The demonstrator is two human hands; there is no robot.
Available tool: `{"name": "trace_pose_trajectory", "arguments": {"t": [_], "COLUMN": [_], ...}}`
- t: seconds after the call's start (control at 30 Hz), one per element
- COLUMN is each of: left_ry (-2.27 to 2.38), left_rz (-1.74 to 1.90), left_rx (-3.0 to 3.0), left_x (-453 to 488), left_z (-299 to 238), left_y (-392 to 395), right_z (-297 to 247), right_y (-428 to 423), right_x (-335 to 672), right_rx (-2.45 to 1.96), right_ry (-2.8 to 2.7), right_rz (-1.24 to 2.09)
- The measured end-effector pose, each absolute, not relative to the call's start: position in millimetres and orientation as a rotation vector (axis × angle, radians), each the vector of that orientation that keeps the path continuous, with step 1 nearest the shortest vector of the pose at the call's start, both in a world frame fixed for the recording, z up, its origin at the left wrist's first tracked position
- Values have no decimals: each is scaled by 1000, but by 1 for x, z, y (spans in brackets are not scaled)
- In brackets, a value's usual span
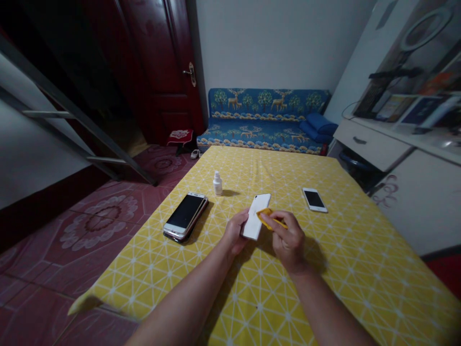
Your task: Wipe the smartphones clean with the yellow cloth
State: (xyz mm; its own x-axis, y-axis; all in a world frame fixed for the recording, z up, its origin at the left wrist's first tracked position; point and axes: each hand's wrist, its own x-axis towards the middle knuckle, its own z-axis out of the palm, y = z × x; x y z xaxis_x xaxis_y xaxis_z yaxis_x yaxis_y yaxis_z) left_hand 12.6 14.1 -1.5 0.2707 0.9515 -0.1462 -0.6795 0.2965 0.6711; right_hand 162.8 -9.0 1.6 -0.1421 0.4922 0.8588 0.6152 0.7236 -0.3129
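Observation:
My left hand (235,233) is closed on the lower end of a white phone (256,215), which I hold back side up just above the yellow tablecloth (252,298). My right hand (288,236) pinches a small yellow cloth (268,217) and presses it against the phone's back near the right edge. Both forearms reach in from the bottom of the view.
Two stacked phones (185,215) lie screen up at the left, and a small white dropper bottle (217,183) stands behind them. Another white phone (314,199) lies at the right. Beyond the table are a blue patterned sofa (266,120), a dark red door (158,67) and a white cabinet (403,158).

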Motion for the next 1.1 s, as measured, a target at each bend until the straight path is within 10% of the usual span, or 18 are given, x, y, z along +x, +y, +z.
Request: {"name": "trace_pose_trajectory", "arguments": {"t": [1.1], "left_ry": [860], "left_rz": [1421], "left_rx": [736], "left_x": [-2], "left_z": [-4], "left_y": [29], "right_z": [0], "right_y": [-8], "right_x": [156], "right_rx": [-982], "right_ry": [-2181], "right_rz": [-59]}}
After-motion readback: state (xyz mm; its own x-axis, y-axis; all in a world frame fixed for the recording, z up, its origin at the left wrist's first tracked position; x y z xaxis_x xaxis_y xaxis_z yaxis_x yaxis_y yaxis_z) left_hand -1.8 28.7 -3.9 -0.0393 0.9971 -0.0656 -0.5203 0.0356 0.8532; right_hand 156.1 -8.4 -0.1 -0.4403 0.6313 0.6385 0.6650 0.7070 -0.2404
